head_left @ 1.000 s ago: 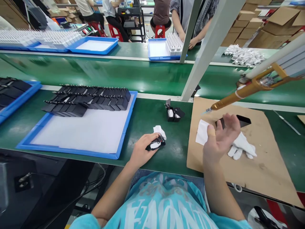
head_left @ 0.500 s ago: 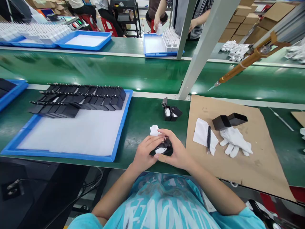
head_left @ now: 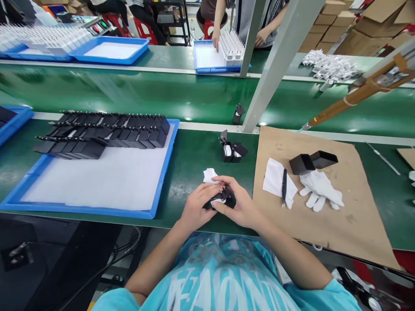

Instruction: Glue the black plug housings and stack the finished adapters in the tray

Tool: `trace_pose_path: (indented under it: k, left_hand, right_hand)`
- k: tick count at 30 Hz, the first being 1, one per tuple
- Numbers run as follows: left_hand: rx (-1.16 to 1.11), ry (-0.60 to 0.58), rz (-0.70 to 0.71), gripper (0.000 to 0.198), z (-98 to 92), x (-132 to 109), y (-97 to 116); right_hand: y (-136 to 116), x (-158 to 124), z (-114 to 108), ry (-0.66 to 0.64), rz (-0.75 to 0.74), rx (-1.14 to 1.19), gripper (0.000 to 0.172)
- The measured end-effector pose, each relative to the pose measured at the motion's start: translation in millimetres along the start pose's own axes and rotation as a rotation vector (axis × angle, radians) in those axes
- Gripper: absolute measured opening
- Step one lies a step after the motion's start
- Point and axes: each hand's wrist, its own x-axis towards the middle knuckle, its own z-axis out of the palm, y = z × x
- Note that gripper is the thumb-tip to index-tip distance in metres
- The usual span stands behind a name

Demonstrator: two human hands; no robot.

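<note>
Both hands meet over the green table near its front edge. My left hand (head_left: 198,205) is closed on the left side of a small black case (head_left: 229,201) with something white inside. From the right, my right hand (head_left: 240,205) grips the same case, its thumb across the white part. Fingers hide much of the case. A scrap of white paper (head_left: 210,175) lies just behind my fingers. Farther back stand two opened black cases (head_left: 232,152) with white contents.
A blue tray (head_left: 151,214) with rows of black cases is at left. Brown cardboard (head_left: 350,224) at right bears white gloves (head_left: 320,190), tweezers (head_left: 284,188) and two black shells (head_left: 313,162). An orange-brown tool (head_left: 343,103) hangs above; a slanted post (head_left: 275,65) rises behind. Another person's hand (head_left: 216,39) is across.
A black plug case has appeared on the green belt beside the post. The hanging tool has shifted right. My thumb covers more of the white part. Across the belt, a person's hand has moved down into a tray.
</note>
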Motion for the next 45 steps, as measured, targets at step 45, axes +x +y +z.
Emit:
trace_pose_path:
  k: [45]
  left_hand:
    - [0.008,0.032,-0.388,0.09,-10.9,-51,9]
  right_hand:
    - [-3,10,41,0.176,-0.193,-0.345,0.009]
